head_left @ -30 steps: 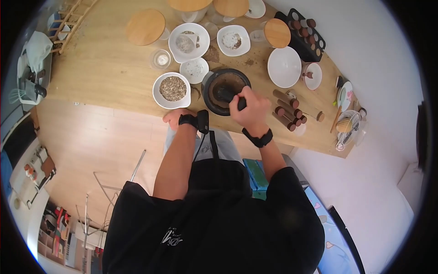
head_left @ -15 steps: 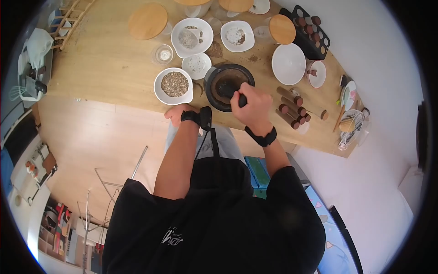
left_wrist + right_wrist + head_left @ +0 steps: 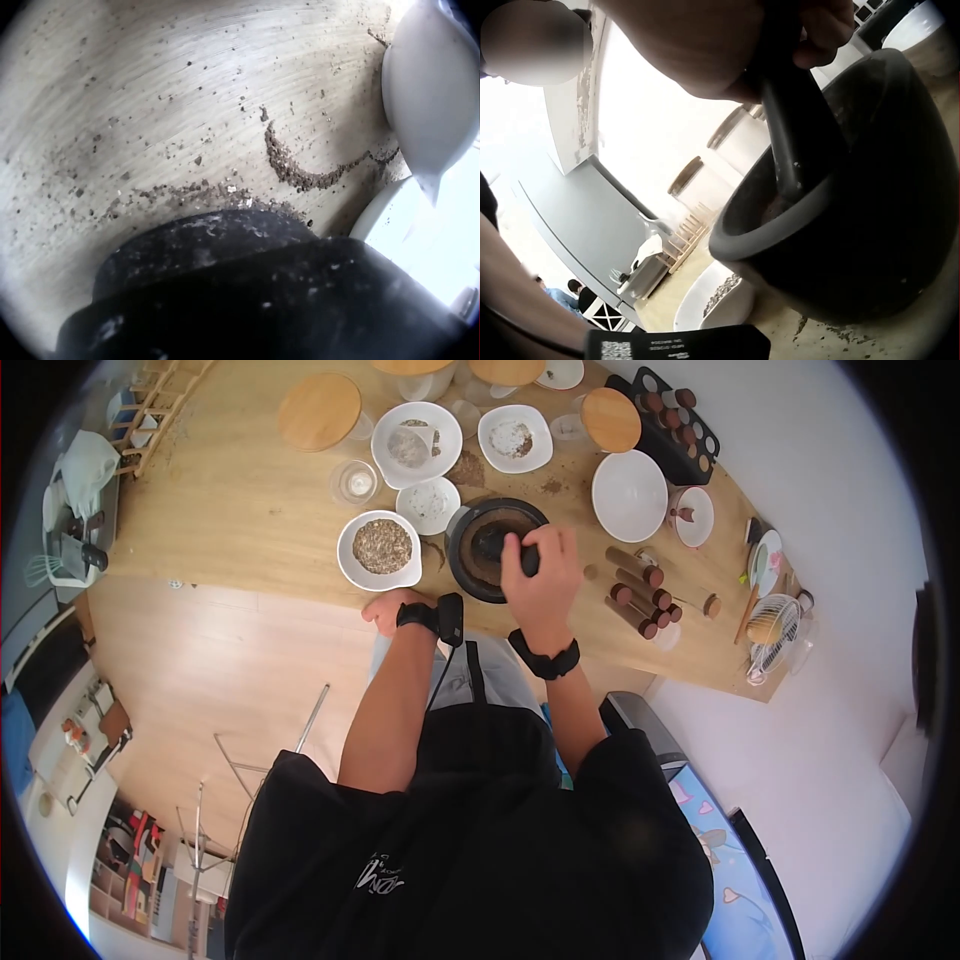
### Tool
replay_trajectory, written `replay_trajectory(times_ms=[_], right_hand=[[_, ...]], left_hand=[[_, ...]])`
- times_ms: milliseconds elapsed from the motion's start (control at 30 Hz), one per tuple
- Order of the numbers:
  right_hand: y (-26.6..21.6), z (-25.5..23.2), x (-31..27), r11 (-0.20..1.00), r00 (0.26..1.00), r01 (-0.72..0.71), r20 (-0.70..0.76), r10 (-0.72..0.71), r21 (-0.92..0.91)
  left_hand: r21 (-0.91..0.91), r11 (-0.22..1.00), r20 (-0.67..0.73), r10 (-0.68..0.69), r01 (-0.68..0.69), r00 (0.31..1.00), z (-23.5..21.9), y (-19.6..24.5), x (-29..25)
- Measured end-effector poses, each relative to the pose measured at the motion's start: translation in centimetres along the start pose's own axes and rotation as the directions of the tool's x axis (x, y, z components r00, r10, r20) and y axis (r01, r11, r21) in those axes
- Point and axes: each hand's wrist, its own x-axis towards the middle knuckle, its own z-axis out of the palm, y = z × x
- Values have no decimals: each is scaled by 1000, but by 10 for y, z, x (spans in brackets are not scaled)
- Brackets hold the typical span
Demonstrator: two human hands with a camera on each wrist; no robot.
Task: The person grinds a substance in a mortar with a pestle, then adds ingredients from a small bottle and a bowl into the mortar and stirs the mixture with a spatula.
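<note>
My right hand (image 3: 543, 582) grips the top of a black pestle (image 3: 799, 127), thumb over its end. The pestle leans inside a dark stone mortar (image 3: 900, 225), which has brown ground matter around its inner wall in the head view. My left hand (image 3: 386, 610) rests at the front table edge, just below a white spouted bowl (image 3: 345, 565) of coarse brown-and-pale flakes (image 3: 382, 546). Its fingers are partly hidden, and it holds nothing visible. In the left wrist view, dark crumbs (image 3: 300, 178) lie on the table beside the mortar.
A small white bowl (image 3: 428, 506) sits left of the mortar, larger white bowls (image 3: 630, 495) beyond and to the right. Several brown-capped tubes (image 3: 640, 600) lie right of my right hand. Wooden-lidded jars (image 3: 320, 410) line the back; a black rack (image 3: 668, 445) stands far right.
My right hand and wrist have swung to the left with the pestle, which has shifted inside the mortar. My left hand has stayed at the table edge.
</note>
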Motion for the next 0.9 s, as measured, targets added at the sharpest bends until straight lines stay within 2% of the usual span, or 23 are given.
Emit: replay_trajectory(times_ms=[33,67,167,233,300,333,367,433,467,500,567,600,633,700,733,767,833,867,900], right_hand=[[-4,-2,-3,998,997,61,52,-62,12],[-11,-5,-6,998,994,55,89,-58,32],[-7,-9,-12,998,988,58,139,-60,19],[0,-14,-11,997,989,57,132,-65,59],[5,-17,-10,1000,999,-17,51,18,-5],[7,-13,-8,999,999,-36,-26,36,7],[8,-9,-9,999,999,-37,-22,37,8],[5,1,-11,996,998,17,-59,-12,88],[-1,-2,-14,993,999,-36,19,34,114],[1,-4,-11,993,999,-44,16,42,108],[12,-12,-7,993,991,-88,106,79,77],[15,-9,-6,989,992,-128,-9,129,78],[14,-6,-7,989,992,-128,1,128,73],[8,3,-14,994,994,-75,-73,81,76],[0,-1,-16,994,997,-78,-2,78,75],[0,-3,-16,994,996,-86,-5,86,69],[5,-8,-12,982,982,-185,-17,186,49],[6,-6,-11,967,963,-248,-97,253,53],[4,-1,-12,970,965,-240,-99,244,47]], left_hand=[[-53,998,22,-28,29,999,-1,1,0],[-105,992,45,-60,64,997,0,-1,4],[-32,999,12,-12,13,1000,2,-4,10],[-36,999,0,-26,26,1000,-2,-1,2],[-46,998,-10,-50,49,999,0,0,0],[155,986,-30,62,-56,998,4,-2,4],[355,922,-26,175,-155,984,1,-1,-1],[291,950,-19,127,-117,992,-5,4,-10],[227,971,-3,81,-78,997,-7,8,-17],[235,968,-2,85,-82,996,-4,6,-9],[146,988,35,44,-49,998,5,-4,21],[157,987,27,39,-42,999,11,-10,37],[216,973,48,77,-85,996,18,-15,51],[273,954,60,113,-125,992,12,-13,46],[398,894,72,193,-206,979,1,-4,12],[518,807,103,270,-283,957,-7,1,-7],[492,829,126,232,-264,965,-4,1,6],[456,859,137,192,-234,972,-1,-1,15],[454,861,144,184,-230,972,6,-3,29]])
